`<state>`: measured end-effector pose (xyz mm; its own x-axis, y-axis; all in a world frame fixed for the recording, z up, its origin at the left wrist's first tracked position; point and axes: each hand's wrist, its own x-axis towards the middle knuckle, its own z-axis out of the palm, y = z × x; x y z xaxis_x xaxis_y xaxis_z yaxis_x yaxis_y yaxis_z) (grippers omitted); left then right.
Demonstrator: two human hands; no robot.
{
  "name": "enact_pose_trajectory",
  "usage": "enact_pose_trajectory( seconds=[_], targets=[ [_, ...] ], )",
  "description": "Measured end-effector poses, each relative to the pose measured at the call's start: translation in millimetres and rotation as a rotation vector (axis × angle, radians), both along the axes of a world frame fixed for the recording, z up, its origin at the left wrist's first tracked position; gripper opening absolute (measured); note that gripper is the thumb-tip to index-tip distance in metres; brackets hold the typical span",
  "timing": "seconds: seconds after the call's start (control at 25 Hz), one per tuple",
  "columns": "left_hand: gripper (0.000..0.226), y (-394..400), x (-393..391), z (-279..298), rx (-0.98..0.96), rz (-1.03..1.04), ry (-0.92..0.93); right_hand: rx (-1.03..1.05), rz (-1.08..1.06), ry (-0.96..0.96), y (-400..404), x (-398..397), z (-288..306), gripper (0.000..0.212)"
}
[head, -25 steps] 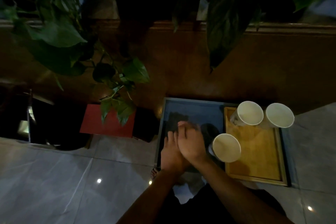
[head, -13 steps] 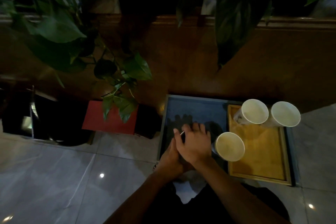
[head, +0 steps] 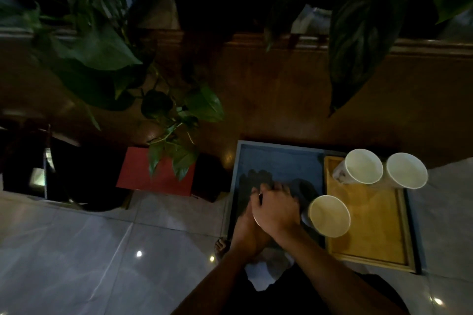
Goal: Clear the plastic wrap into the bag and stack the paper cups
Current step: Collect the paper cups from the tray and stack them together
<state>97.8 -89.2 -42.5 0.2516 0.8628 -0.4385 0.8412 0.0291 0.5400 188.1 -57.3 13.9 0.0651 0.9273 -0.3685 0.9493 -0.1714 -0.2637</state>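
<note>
Head view: 3 paper cups: 2 at wooden board (head: pixel 368 227) far edge (head: pixel 363 166) (head: pixel 406 170), 1 at near-left (head: pixel 329 215). Right hand (head: pixel 275 210) overlaps left hand (head: pixel 247 231) above grey tray (head: pixel 279 158); grip unclear. Plastic wrap indiscernible.

Dim scene; small glare spots on floor tiles (head: pixel 76 250) near; far leaves (head: pixel 97 51) soft, dark; wide-angle bending at edges.
</note>
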Motion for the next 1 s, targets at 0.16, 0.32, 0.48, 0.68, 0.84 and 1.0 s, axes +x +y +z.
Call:
enact_pose_trajectory(
  seconds=[0.16, 0.32, 0.48, 0.68, 0.84, 1.0],
  targets=[
    [0.079, 20.9, -12.6, 22.5, 0.217, 0.193, -0.087, -0.038, -0.044, 0.34, 21.0, 14.0, 27.4, 0.056],
    [0.06, 33.4, -30.5, 62.9, 0.135, 0.033, -0.118, 0.032, 0.06, 0.43, 32.6, 11.3, 64.9, 0.074],
    [0.076, 37.8, -40.7, 91.7, 0.106, 0.182, -0.228, -0.011, 0.042, 0.565, 43.2, 17.1, 89.1, 0.041],
    [0.087, 29.3, -44.9, 114.7, 0.078, 0.213, -0.285, -0.027, -0.048, 0.712, 38.4, 24.6, 100.4, 0.023],
    [0.083, 25.6, -54.3, 132.9, 0.021, 0.013, -0.137, -0.084, -0.273, 0.888, 7.0, 24.8, 87.3, 0.024],
    [0.092, 17.1, -52.9, 147.4, -0.026, -0.072, -0.156, -0.192, -0.407, 0.992, -12.0, 32.3, 83.9, 0.023]
  ],
)
